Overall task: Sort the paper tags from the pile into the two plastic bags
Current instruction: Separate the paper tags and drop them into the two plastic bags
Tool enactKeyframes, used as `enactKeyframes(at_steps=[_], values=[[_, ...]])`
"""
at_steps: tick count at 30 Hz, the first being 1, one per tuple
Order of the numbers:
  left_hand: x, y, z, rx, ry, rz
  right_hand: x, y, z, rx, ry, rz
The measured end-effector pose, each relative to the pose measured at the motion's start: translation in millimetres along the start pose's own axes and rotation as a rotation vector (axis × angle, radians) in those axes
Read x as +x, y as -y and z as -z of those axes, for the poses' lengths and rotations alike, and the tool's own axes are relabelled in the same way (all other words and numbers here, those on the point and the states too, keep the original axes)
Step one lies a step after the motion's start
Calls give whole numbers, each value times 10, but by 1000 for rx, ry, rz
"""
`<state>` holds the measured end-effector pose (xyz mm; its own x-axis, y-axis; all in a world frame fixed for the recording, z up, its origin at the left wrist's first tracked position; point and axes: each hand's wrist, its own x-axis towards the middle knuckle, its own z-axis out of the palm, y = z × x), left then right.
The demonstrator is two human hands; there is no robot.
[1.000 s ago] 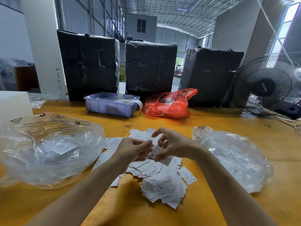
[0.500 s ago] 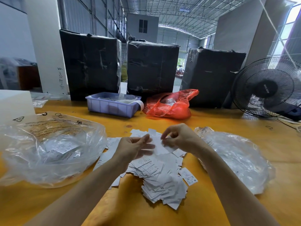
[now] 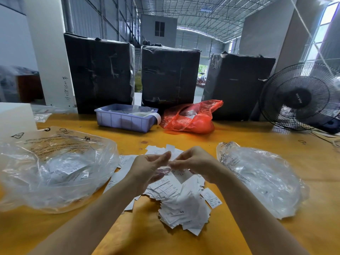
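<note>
A loose pile of white paper tags (image 3: 181, 207) lies on the yellow table (image 3: 239, 144), straight in front of me. A big clear plastic bag (image 3: 55, 170) with tags inside sits to its left. To the right lies a smaller clear plastic bag (image 3: 263, 179). Both hands hover over the far part of the pile with their fingertips nearly meeting. My right hand (image 3: 195, 162) has curled fingers and pinches a small tag that is mostly hidden. My left hand (image 3: 147, 168) reaches toward it, its fingers loosely extended and blurred.
A purple plastic tray (image 3: 125, 120) and a red plastic bag (image 3: 189, 118) stand at the back of the table before three black-wrapped boxes (image 3: 169, 76). A black fan (image 3: 301, 96) stands at the far right. A white block (image 3: 14, 116) sits at the far left.
My right hand pulled a tag up and away from the left hand, then both hands came back together over the pile. The bags and the pile stayed put.
</note>
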<state>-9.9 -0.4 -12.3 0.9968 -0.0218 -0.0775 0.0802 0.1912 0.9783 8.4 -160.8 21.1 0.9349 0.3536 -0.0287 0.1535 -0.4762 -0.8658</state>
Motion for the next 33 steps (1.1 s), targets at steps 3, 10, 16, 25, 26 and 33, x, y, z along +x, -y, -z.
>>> enactKeyframes(at_steps=[3,10,16,25,26,33], values=[[-20,-1,-2,4,27,50,12,-9,-8,-5,-13,27],[31,7,48,-11,-66,38,10,14,149,-52,-157,63],[31,22,33,28,-53,44,-35,68,172,76,-128,95],[7,-7,10,36,-47,55,-35,95,74,-99,-130,140],[3,-7,10,41,-44,55,-32,94,68,-113,-142,148],[4,1,25,65,-15,52,-12,80,49,-159,-185,194]])
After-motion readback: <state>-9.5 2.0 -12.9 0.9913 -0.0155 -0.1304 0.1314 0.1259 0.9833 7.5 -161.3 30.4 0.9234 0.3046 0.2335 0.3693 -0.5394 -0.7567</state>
